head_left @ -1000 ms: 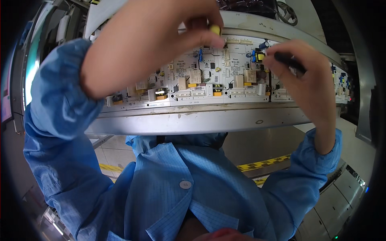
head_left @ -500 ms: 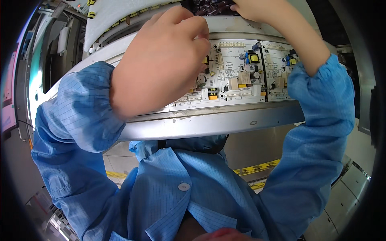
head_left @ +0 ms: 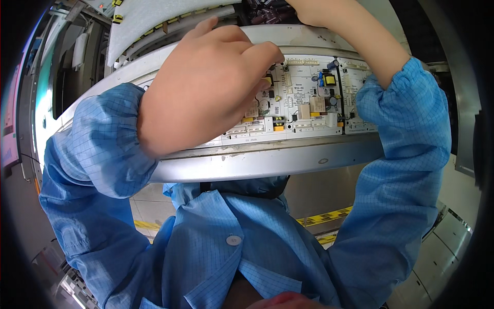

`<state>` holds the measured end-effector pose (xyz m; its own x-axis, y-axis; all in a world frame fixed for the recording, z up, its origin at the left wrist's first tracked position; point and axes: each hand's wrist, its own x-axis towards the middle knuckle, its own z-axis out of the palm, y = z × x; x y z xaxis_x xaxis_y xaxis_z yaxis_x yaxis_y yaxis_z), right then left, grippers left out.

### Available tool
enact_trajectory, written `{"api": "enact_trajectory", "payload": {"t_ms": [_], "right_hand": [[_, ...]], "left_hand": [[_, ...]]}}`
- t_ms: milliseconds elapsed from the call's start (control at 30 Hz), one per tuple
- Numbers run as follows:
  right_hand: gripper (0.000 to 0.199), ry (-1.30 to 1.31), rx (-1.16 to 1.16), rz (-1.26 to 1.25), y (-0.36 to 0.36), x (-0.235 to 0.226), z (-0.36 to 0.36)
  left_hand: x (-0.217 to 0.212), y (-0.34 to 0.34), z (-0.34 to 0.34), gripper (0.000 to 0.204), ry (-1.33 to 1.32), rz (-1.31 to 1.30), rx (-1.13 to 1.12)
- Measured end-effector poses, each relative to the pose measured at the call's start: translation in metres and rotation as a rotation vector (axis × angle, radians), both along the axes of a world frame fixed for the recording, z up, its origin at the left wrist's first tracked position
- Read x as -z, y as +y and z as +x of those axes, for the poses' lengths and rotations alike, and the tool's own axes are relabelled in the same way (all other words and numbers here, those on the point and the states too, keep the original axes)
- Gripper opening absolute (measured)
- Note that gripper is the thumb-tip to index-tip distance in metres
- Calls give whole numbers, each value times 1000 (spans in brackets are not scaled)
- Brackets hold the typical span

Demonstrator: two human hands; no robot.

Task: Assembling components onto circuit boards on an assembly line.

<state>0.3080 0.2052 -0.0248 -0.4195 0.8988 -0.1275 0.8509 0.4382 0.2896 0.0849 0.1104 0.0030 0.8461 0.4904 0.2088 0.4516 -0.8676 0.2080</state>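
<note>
Head view: the left hand [head_left: 206,87], in a blue gridded cleanroom sleeve [head_left: 98,149], hovers over a white printed circuit board [head_left: 303,105] studded with yellow, black and blue components. Its fingers [head_left: 257,56] are curled together, tips at the board's upper left part; whether the grip clamps anything cannot be told. The board lies on a curved grey metal rail [head_left: 267,162]. The right hand [head_left: 314,10] reaches up beyond the board toward dark parts [head_left: 267,11] at the top edge; its grip is cut off from sight.
</note>
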Motion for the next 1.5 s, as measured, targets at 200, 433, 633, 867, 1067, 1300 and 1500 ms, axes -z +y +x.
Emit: {"api": "enact_trajectory", "payload": {"t_ms": [200,433,633,867,1067,1300,1500], "right_hand": [[16,-3,35,-4,1,-1,-4],[17,36,92,-43,4,2,-2],[18,47,99,-93,4,-5,-5],[17,56,110,-164,-1,-21,-8],[27,668,310,-120,-58,-68,-15],[25,1313,402,-586,-130,-67,9],[17,1229,523,-579,-145,-72,3]], "left_hand": [[-1,6,-1,32,-85,-22,-13],[-4,10,-6,28,-186,-28,3],[-28,58,-28,17,-101,445,-167],[4,118,-71,25,91,455,-325],[-11,112,-71,23,-5,665,-388],[-9,128,-76,19,121,410,-583],[-12,128,-82,17,38,582,-458]]}}
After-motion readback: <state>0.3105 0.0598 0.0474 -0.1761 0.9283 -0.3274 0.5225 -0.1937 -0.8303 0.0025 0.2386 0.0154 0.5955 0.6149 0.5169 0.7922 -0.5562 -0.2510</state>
